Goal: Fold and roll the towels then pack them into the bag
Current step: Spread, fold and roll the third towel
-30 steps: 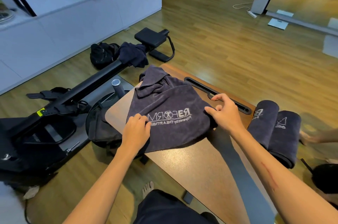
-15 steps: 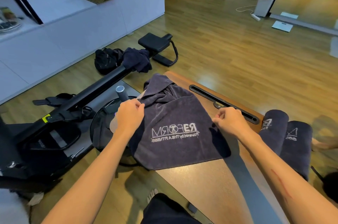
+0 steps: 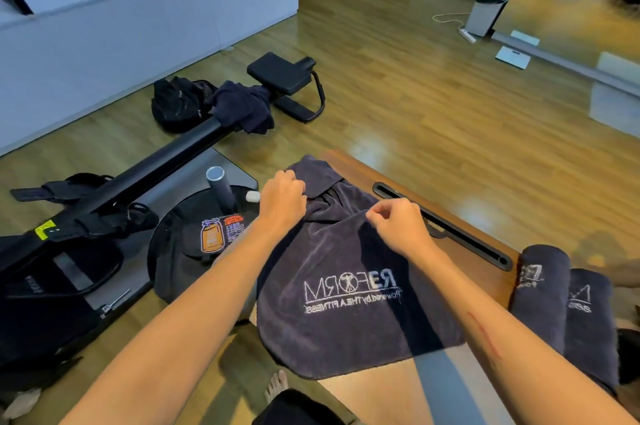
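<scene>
A dark grey towel [image 3: 349, 293] lies spread on the wooden bench [image 3: 485, 272], its near edge hanging over the front. The left hand [image 3: 282, 201] grips the bunched far-left part of the cloth, fingers curled round it; the right hand [image 3: 398, 227] pinches a fold near the far edge. Two rolled towels [image 3: 568, 303] lie side by side at the bench's right end — touching each other.

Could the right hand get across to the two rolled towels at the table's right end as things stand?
Probably yes. The right hand pinches the spread towel and would have to let go first; the rolled towels lie just right of its forearm, with only bare table between.
</scene>
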